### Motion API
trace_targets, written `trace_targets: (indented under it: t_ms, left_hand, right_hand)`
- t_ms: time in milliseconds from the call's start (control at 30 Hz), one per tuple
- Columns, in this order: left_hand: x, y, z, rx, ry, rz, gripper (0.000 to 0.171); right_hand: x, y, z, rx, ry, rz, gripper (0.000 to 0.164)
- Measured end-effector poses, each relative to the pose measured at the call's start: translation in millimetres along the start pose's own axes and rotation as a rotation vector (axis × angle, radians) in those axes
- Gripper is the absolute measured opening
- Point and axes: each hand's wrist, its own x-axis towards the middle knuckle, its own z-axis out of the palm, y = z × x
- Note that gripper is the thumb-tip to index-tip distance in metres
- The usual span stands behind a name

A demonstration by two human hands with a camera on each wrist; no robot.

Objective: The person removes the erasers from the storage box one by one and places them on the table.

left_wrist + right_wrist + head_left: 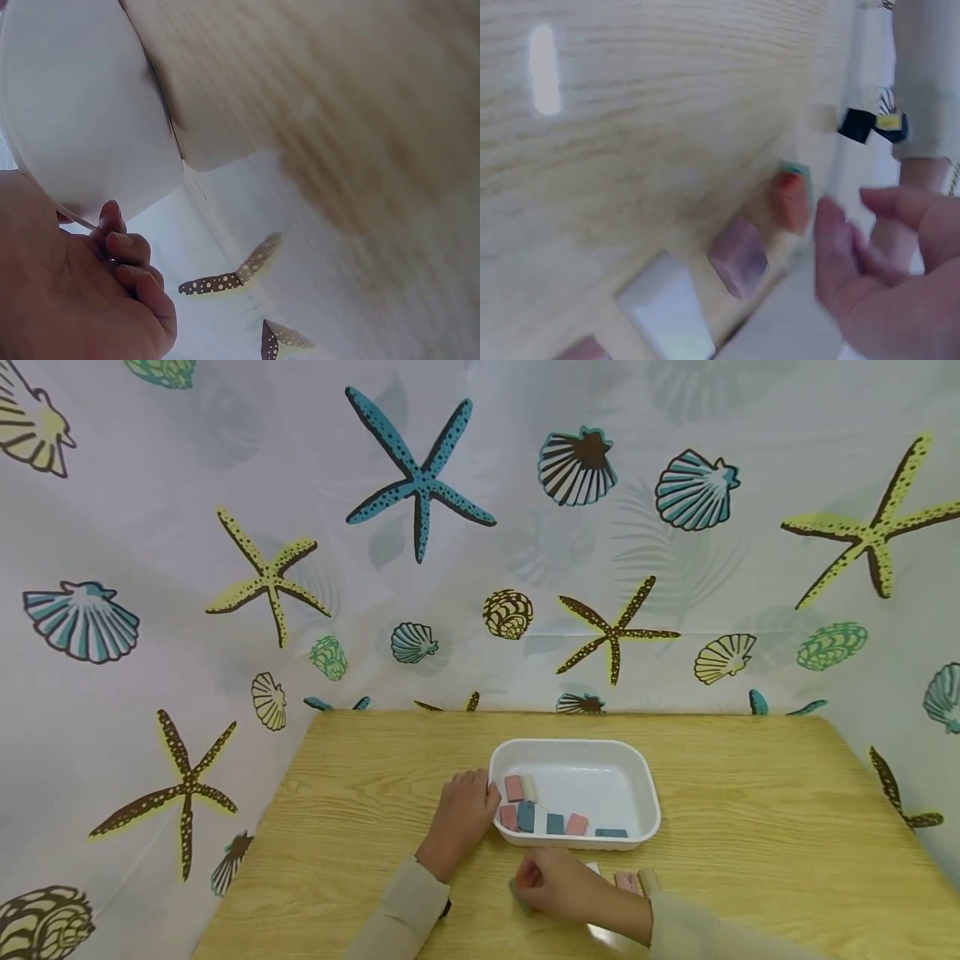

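Note:
My left hand [463, 814] grips the left rim of a white plastic tub [654, 793]. The left wrist view shows its fingers curled at the edge of the tub's wall [82, 112]. In front of the tub, my right hand [562, 885] is low over the table, beside an orange eraser with a green end [793, 201]. Thumb and fingers stand apart in the right wrist view, with a gap between them and the eraser just past the fingertips. A pinkish eraser [739, 259] and a white one [667, 307] lie near it.
Several pink, white and blue erasers lie in the tub, mostly along its left and front sides, among them a blue eraser [611, 833]. A pink eraser [627, 882] and a beige one [648, 882] are beside my right forearm. Patterned cloth [465, 668] borders the wooden table [750, 810].

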Motion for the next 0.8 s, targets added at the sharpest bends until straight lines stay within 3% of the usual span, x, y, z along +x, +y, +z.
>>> trace_targets:
  t_ms: [100, 200, 300, 533, 800]
  left_hand:
    - [-0.4, -0.1, 0.5, 0.007, 0.016, 0.013, 0.025]
    - [-0.4, 0.1, 0.1, 0.003, 0.015, 0.014, 0.025]
    - [-0.7, 0.5, -0.1, -0.007, -0.007, 0.0, 0.024]
    - [-1.3, 3.2, -3.4, -0.023, -0.022, -0.001, 0.024]
    - [-1.2, 3.0, -3.3, -0.029, -0.016, -0.005, 0.024]
  right_hand:
    - [-1, -6, -15, 0.059, -0.007, -0.056, 0.011]
    - [0, -10, -38, 0.117, 0.035, -0.046, 0.016]
    - [2, -6, -64, 0.102, 0.093, -0.038, 0.019]
    - [3, 37, -116, -0.083, 0.125, -0.013, 0.023]
    - [1, 66, -143, -0.252, -0.028, 0.006, 0.026]
